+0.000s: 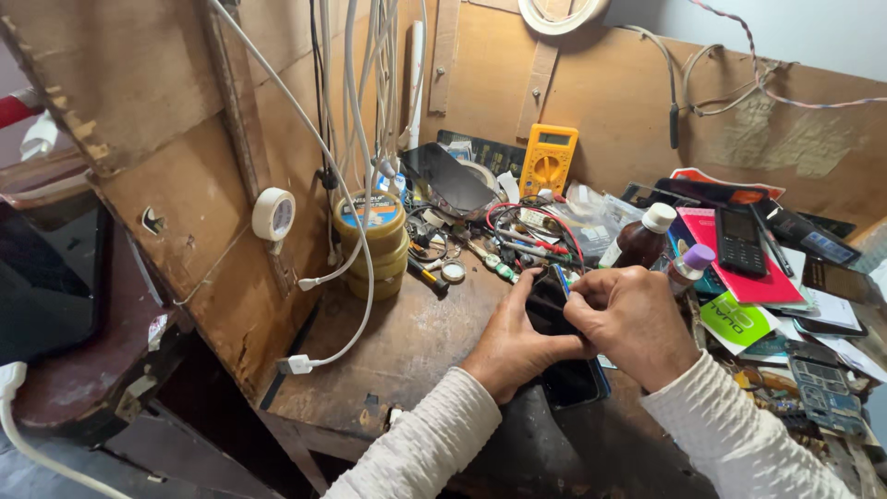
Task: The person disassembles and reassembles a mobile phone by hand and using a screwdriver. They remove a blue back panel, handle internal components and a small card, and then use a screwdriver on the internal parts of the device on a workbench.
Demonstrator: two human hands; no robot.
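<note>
Near the front edge of the worn wooden bench (407, 342) lies a dark smartphone (568, 374), face up, its top end pointing toward the back wall. The left hand (517, 342) clamps its left side, fingers curled over the edge and thumb across the glass. The right hand (633, 323) closes over the upper right corner, fingertips pinched tight at the rim; whether they hold a small tool I cannot tell. To do this well, the left hand should keep the phone pressed flat while the right works gently along the seam, since glass cracks under a sharp twist.

Just beyond the hands sit a brown bottle (639, 238) and a tangle of red and black leads (527, 231). Toward the left stands a stack of round tins (372, 242). At the back edge leans a yellow multimeter (548, 159).
</note>
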